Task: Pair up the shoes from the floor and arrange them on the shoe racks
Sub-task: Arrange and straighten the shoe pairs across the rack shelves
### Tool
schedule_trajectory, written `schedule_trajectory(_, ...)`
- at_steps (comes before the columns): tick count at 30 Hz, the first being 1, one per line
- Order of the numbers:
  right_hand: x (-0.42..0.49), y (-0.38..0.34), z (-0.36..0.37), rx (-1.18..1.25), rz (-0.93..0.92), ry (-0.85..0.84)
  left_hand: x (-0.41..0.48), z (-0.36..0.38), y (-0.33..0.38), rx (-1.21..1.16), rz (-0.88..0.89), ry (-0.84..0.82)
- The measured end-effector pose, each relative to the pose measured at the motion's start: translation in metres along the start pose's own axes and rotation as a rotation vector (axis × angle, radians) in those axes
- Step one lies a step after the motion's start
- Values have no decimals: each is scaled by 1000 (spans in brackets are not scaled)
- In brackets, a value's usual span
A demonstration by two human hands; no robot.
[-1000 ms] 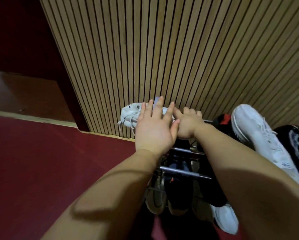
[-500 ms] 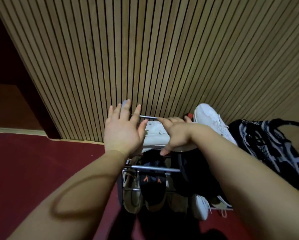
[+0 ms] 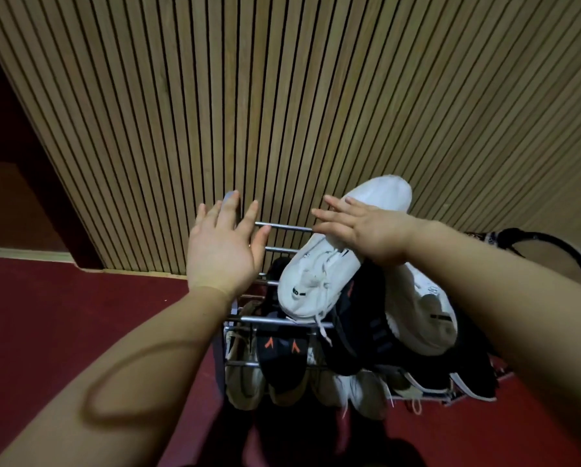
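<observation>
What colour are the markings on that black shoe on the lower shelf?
Orange-red markings on the black shoe, clearest in the head view.

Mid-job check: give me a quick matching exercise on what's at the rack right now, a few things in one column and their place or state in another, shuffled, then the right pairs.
Things:
1. left hand
2. right hand
3. white sneaker
4. black shoe with orange marks

Places or states:
A. lower shelf of the shoe rack, toe toward the camera
B. lying tilted across the top bars
C. open, fingers spread, over the bare left end of the rack
D. open, palm down, over the white sneaker

Pairs: 1-C, 2-D, 3-B, 4-A
</observation>
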State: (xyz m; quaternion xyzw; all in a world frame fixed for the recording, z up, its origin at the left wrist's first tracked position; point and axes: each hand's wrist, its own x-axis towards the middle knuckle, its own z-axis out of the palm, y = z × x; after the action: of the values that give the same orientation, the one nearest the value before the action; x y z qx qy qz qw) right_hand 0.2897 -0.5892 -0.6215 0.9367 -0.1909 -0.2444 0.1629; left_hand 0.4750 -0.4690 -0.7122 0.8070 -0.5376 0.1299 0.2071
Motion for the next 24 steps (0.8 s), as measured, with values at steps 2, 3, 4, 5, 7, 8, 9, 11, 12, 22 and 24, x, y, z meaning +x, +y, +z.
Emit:
schedule_trajectory(2,3,-2,9,-11,27,-30,-1,-1,-1,8,9,-5)
schedule_trajectory(3,4,-2,13,-4,25,-39,-1,-2,-1,7,10,-11)
schedule_trajectory(4,4,-3,14,7,26,-44,0,-3,-1,6,10,-16)
schedule_trajectory(5,4,-3,15,2,19,-46,0,-3,-1,8,10,-18)
schedule_trajectory(7,3,-6,13,-65,-3,-40,0,-4,0,19,11,-12)
schedule_trajectory(8,3,-6,12,-97,-16,-28,0,-4,0,25,13,-9)
schedule_trajectory(9,1,-4,11,-107,-30,-7,-1,-4,-1,27,16,-7)
schedule_trajectory(11,-7,1,10,-111,-65,56,-2,-4,-1,26,23,-7)
schedule_trajectory(12,-12,3,11,-105,-100,122,-1,-4,0,25,26,-6)
schedule_trajectory(22,-10,-27,-7,689,434,105,-2,-3,0,32,18,-16)
schedule_trajectory(24,7,-58,-8,698,583,30,-2,-3,0,32,15,-23)
